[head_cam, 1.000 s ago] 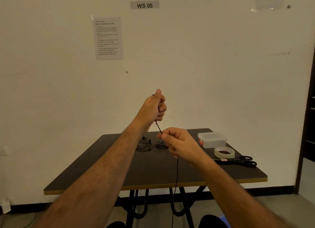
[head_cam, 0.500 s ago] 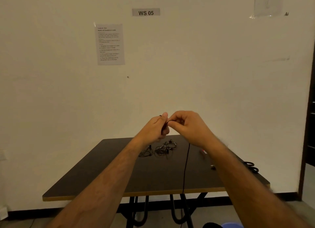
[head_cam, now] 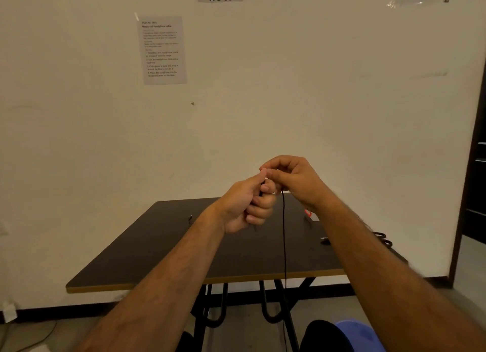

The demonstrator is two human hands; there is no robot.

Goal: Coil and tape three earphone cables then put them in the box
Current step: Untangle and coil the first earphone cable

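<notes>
Above the dark table [head_cam: 157, 251], my left hand [head_cam: 244, 207] is fisted around one end of a thin black earphone cable [head_cam: 284, 236]. My right hand [head_cam: 292, 179] pinches the same cable at my left thumb tip, the two hands touching. The cable hangs straight down from my right hand past the table's front edge toward the floor. A small piece of another earphone [head_cam: 190, 218] shows on the table left of my left wrist; the other earphones are hidden behind my hands. Only a red-marked corner of the clear box [head_cam: 310, 215] peeks out beside my right wrist.
Black scissors [head_cam: 384, 240] lie at the table's right side, partly covered by my right forearm. The tape roll is hidden. A white wall with an instruction sheet [head_cam: 162, 50] stands behind the table. A blue stool [head_cam: 360, 334] is near my knees.
My right hand rose along the cable from near the table and met my left hand. My left hand lowered. My arms now cover the box, the tape and most earphones.
</notes>
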